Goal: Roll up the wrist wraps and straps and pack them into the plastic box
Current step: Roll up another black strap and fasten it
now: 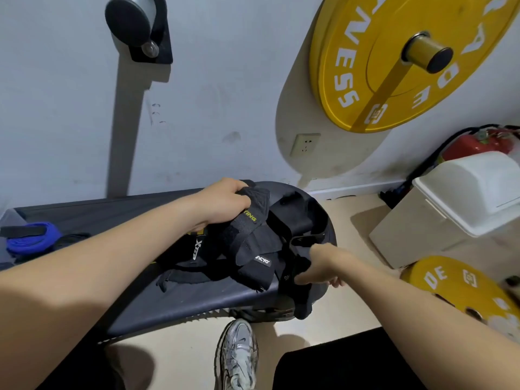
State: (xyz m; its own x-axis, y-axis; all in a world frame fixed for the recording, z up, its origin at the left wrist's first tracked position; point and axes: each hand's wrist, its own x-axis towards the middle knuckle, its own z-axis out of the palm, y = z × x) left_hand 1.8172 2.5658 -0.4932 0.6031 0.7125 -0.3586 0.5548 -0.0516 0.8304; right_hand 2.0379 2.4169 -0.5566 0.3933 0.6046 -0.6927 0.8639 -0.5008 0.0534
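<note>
A tangled pile of black wrist wraps and straps (253, 249) lies on the right end of a dark padded bench (197, 299). My left hand (225, 202) is closed on the top of a black wrap with yellow-green lettering (253, 212). Lower right, my right hand (318, 267) grips a black strap (298, 266) at the pile's edge, near the bench end. A rolled blue strap (33, 240) sits at the bench's far left, beside the corner of a clear plastic box (11, 218) that is mostly out of frame.
A yellow weight plate (365, 66) hangs on a wall peg, another yellow plate (461, 294) lies on the floor at right. A white lidded bin (455, 204) and a red fire extinguisher (478, 144) stand by the wall. My silver shoe (239, 356) is under the bench edge.
</note>
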